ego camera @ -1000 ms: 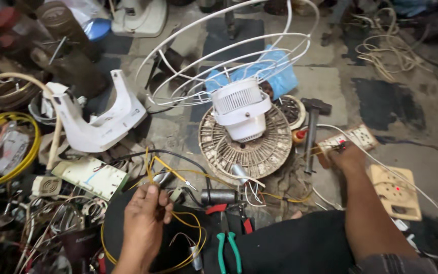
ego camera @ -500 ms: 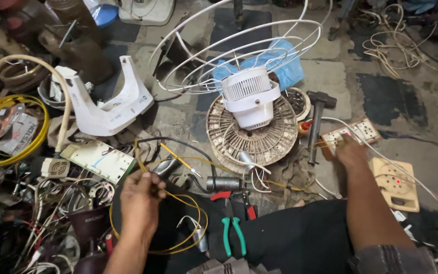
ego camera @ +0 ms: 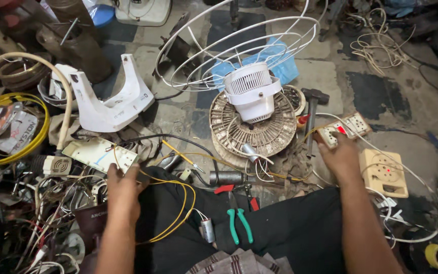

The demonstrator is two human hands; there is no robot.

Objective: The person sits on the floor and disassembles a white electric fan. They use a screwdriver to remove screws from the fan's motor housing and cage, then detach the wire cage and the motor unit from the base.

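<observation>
Compared with the earlier frames, both hands are sitting closer to the body's midline and the left hand (ego camera: 122,190) is lying lower, beside the lap, while the right hand (ego camera: 341,158) is remaining at the socket board. Left hand is closing narrowly around a loop of yellow wire (ego camera: 176,210), pinching it near the thumb; the wire is trailing across the dark trousers toward the fan motor (ego camera: 252,94). Right hand is pressing flat on the near edge of the beige extension board (ego camera: 343,129), fingers curled over it, holding nothing that can be made out; a red switch is showing on the board. Judging from this, the wire is being steadied while the board is being worked. Motor is standing upright on a round vented fan cover (ego camera: 259,129), with the white wire guard (ego camera: 239,45) tilting behind it. Green-handled pliers (ego camera: 239,226) are resting on the lap, a small grey capacitor (ego camera: 208,229) just beside them. A second square cream socket box (ego camera: 385,172) is lying just right of the wrist. At far left, a flat printed packet (ego camera: 20,133) in grey and white is lying inside a yellow hose coil (ego camera: 11,127)
</observation>
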